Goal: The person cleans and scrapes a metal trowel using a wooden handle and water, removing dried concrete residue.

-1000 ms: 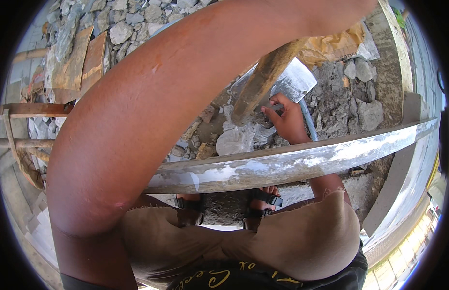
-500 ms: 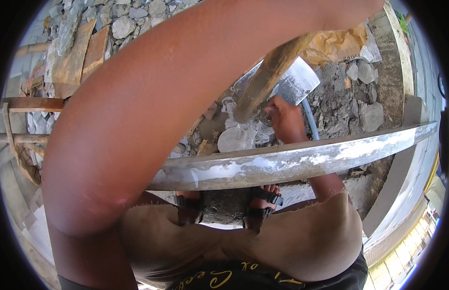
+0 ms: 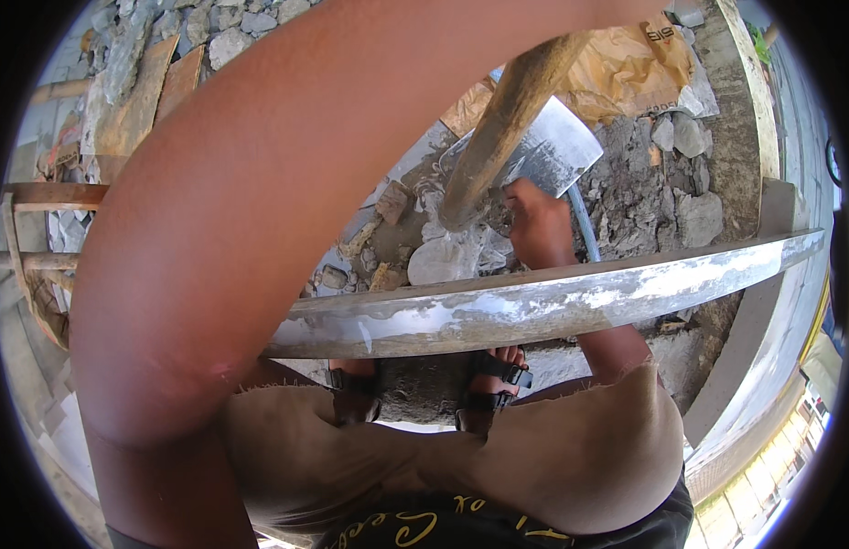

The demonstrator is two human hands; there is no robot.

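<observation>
My left arm (image 3: 287, 183) sweeps across the view from lower left to the top edge, where the hand is cut off. Below my left forearm a thick wooden pole (image 3: 507, 137) slants down to the rubble. My right hand (image 3: 541, 229) reaches in beyond a long plank, beside the pole's lower end. Its fingers are curled; what they hold, if anything, is hidden. Crumpled clear plastic (image 3: 443, 261) lies left of that hand. Just beyond the hand rests a flat grey metal blade (image 3: 557, 142), with a blue rod (image 3: 585, 224) running from its edge toward me.
The whitish-stained plank (image 3: 534, 306) crosses in front of my legs. A torn brown paper sack (image 3: 635, 73) lies at the far right, near grey rubble (image 3: 658, 192). Broken stones (image 3: 228, 46) and wooden boards (image 3: 136, 101) are at the far left. My sandalled feet (image 3: 493, 384) stand below the plank.
My left arm has shifted a little up and left, its hand passing out of view. More of the pole and sack shows. The right hand has turned slightly, staying beside the pole.
</observation>
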